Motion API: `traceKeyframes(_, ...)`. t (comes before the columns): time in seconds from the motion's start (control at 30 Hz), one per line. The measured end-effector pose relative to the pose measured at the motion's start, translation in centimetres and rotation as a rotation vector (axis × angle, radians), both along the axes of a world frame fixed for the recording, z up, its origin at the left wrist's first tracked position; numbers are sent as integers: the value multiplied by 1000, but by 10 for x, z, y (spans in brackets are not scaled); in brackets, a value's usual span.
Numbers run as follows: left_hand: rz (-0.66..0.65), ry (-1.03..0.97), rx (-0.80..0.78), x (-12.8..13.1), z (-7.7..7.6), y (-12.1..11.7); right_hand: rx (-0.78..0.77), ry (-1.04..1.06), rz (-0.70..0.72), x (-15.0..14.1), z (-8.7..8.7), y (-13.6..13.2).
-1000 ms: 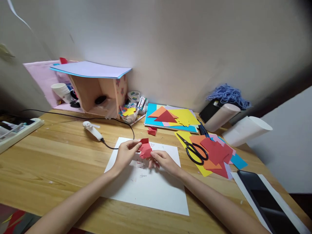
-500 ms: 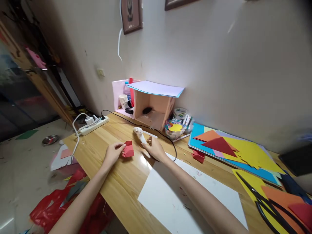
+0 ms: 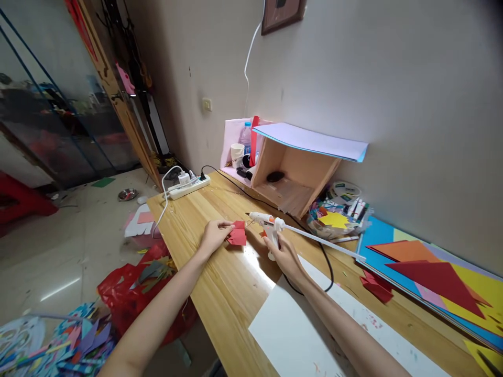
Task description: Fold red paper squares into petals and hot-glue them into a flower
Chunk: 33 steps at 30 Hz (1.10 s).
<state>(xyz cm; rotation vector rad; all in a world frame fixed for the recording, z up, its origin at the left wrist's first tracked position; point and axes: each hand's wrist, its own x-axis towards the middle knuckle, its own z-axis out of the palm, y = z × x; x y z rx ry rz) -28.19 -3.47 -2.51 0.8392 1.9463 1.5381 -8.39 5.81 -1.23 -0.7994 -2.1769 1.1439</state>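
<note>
Red paper (image 3: pixel 238 235) sits pinched in the left hand (image 3: pixel 214 236). Just right of that hand, the right hand (image 3: pixel 286 255) grips a glue gun (image 3: pixel 270 230), 1 white stick (image 3: pixel 322 241) jutting from its back. Beyond the left hand lies 1 power strip (image 3: pixel 189 189).

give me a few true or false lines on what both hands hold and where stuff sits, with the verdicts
1. The right hand holds a white glue gun. True.
2. The left hand is empty. False: it holds a piece of red paper.
3. A power strip with plugs in it lies on the wooden table. True.
4. The stacked paper cups stand right of the open box in the picture. False: they stand left of it.
5. A white sheet lies on the table. True.
</note>
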Motion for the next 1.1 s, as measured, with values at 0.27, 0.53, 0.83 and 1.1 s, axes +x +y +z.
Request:
traceKeyframes(0.27, -5, 24, -7, 1, 4, -7, -96, -12, 124, 7, -7, -8)
traceKeyframes(0.53, -89, 12, -12, 3, 3, -6, -143, 2, 147, 7, -3, -10)
traceKeyframes(0.83, -80, 28, -40, 7, 10, -7, -171, -12, 139, 7, -5, -9)
traceKeyframes(1.1, -69, 30, -36, 7, 11, -7, -175, 4, 135, 7, -4, -10)
